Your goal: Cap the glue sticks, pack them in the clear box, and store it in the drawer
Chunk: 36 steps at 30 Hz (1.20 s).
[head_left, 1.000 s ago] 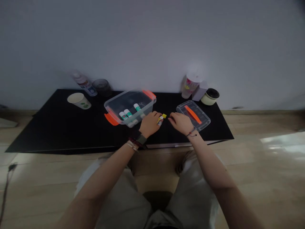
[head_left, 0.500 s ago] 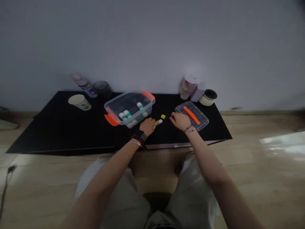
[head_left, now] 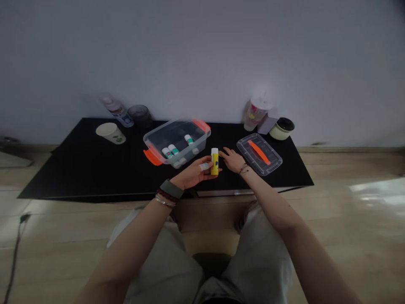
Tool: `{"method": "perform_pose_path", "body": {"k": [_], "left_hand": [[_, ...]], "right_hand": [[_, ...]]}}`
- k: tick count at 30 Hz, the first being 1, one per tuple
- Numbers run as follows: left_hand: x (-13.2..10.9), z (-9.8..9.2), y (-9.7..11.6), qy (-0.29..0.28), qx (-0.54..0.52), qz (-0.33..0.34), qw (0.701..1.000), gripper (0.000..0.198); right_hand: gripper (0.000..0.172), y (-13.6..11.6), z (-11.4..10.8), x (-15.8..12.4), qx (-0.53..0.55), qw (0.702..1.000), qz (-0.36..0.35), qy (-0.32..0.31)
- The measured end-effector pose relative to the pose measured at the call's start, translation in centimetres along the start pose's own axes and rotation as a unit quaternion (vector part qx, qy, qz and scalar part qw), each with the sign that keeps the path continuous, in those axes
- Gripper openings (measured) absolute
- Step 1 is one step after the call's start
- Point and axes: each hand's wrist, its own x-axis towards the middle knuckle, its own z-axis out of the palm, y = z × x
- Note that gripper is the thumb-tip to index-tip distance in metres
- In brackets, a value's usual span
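My left hand (head_left: 193,169) is turned palm-up and reaches in from the lower left, with the wrist low and the forearm angled across toward the middle of the worktop (head_left: 63,179). Its grip is clenched around a yellow glue stick (head_left: 214,163), whose white end points up. The stick stands upright in my fingers, just in front of the clear plastic box (head_left: 176,153). I can't tell whether its lower end touches the worktop. A pale strip wraps one of my fingers (head_left: 204,166), and a watch (head_left: 171,188) and bracelets sit on that wrist.

My right hand (head_left: 233,161) is released, holding nothing. It lies palm-down with the fingers spread and pointing left, their tips just beside the glue stick. That forearm comes in from the lower right, with thin cords around the wrist.

The box has orange handles, and glue sticks with green bands (head_left: 167,153) lie inside it. To the right of my right hand lies a clear lid (head_left: 259,154) with an orange handle. Along the wall at the back of the worktop stand a paper cup (head_left: 110,133), a spray bottle (head_left: 117,113), a dark jar (head_left: 140,115), a plastic cup (head_left: 255,114) and a small lidded pot (head_left: 281,128).
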Motion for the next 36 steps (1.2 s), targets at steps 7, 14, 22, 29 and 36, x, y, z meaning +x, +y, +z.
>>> {"method": "perform_pose_path", "body": {"k": [7,14,22,29,36], "left_hand": [[0.2,-0.5,-0.2,0.052,0.088,0.002,0.995,0.028],[-0.3,0.2,-1.2,0.039,0.210,0.038,0.976,0.041],[-0.3,0.9,-1.2,-0.002,0.196,0.087,0.977,0.043],[-0.8,1.3,-0.9,-0.025,0.121,0.072,0.990,0.046],[-1.1,0.7,-0.4,-0.152,-0.012,-0.024,0.988,0.038]], "right_hand": [[0.040,-0.6,0.7,0.8,0.007,1.000,0.009,-0.001],[0.019,-0.9,-1.4,1.5,0.488,0.855,0.103,0.144],[0.050,-3.3,-4.1,-1.4,0.766,0.632,0.051,0.105],[0.045,-3.8,-4.6,-2.9,0.695,0.705,-0.022,0.140],[0.044,-4.4,-5.3,-4.5,0.638,0.745,-0.059,0.187]]}}
